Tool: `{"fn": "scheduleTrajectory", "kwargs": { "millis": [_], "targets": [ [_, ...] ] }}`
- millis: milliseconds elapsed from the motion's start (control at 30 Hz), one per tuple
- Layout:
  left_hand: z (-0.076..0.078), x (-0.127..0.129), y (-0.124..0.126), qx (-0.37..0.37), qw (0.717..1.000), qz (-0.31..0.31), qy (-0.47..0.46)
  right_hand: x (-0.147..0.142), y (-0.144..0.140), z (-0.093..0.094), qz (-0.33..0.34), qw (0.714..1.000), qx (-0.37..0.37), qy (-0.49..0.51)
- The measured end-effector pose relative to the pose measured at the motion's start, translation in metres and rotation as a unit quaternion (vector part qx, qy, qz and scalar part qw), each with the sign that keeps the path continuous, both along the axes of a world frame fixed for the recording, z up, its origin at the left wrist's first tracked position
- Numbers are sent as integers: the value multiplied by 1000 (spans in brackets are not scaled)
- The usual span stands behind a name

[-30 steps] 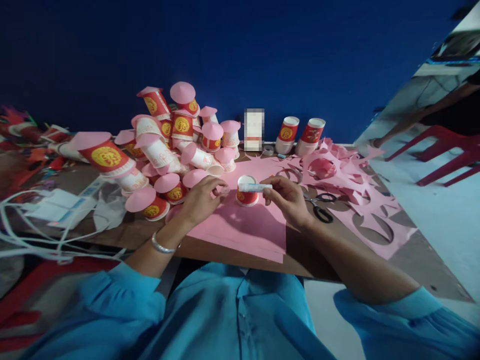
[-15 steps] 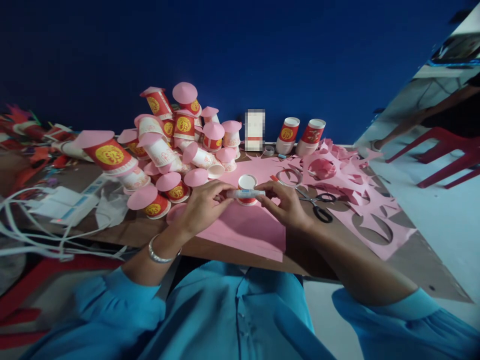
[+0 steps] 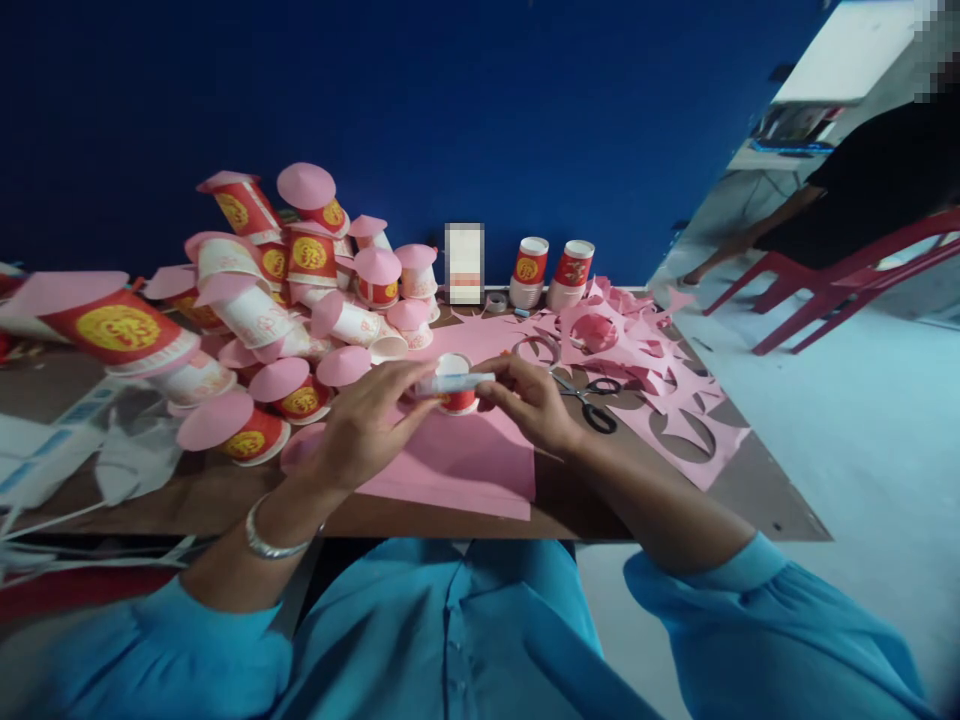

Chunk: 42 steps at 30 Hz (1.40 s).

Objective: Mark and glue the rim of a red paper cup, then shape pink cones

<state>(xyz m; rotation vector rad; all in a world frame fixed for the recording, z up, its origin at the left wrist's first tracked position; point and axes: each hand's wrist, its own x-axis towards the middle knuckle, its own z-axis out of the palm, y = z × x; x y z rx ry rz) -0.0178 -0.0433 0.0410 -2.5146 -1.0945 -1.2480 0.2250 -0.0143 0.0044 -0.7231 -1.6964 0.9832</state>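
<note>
A whitish, see-through glue stick with a pale blue label lies level between my hands. My left hand grips its left end between thumb and fingers, a silver bangle on the wrist. At the other end, my right hand pinches the tip. Just beyond and below the stick, a red and white paper cup stands on the table, partly covered by it. Under the hands lies a pink paper sheet. Black-handled scissors rest right of my right hand.
Paper cups with pink cone tops are heaped at the left. Two cup stacks stand at the back near a roll of tape. Cut pink scraps cover the right side. A person sits on a red chair beyond.
The view has turned right, so the table's things appear farther left and more of the seated person shows. Both hands still hold the glue stick; the left fingers have shifted around its end.
</note>
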Motion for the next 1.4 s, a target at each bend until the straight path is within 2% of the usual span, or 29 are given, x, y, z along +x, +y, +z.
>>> {"fn": "scheduleTrajectory", "kwargs": {
  "millis": [67,133,200,300,400,500,633,800,900,1033,1133,1267,1400],
  "targets": [
    [1,2,7,-13,1000,5,-26,10,12,0,-82,996,23,26],
    [-4,1,17,-30,998,15,-58,23,29,0,-186,981,55,-17],
    [-15,-3,26,-63,995,19,-78,37,45,-3,-276,949,67,-137],
    [-37,-7,38,-148,984,14,-103,50,61,-8,-346,880,44,-321],
    [-55,-6,44,-226,969,12,-97,56,67,-8,-381,825,21,-418],
    [-64,-2,46,-272,957,2,-98,62,68,-3,-388,798,-5,-462],
    [-65,6,47,-327,940,-10,-95,76,71,4,-353,769,-42,-530],
    [-63,8,52,-350,934,-1,-74,97,74,5,-330,726,-57,-601],
    [-61,8,57,-361,929,-15,-74,103,75,6,-328,734,-28,-594],
    [-58,11,60,-376,921,-52,-84,90,73,1,-345,775,60,-526],
    [-59,14,61,-394,912,-65,-95,71,67,-7,-303,799,120,-505],
    [-64,12,60,-409,905,-52,-109,53,60,-17,-248,818,182,-485],
    [-68,5,55,-421,897,-67,-113,53,58,-18,-230,821,208,-479]
  ]
}}
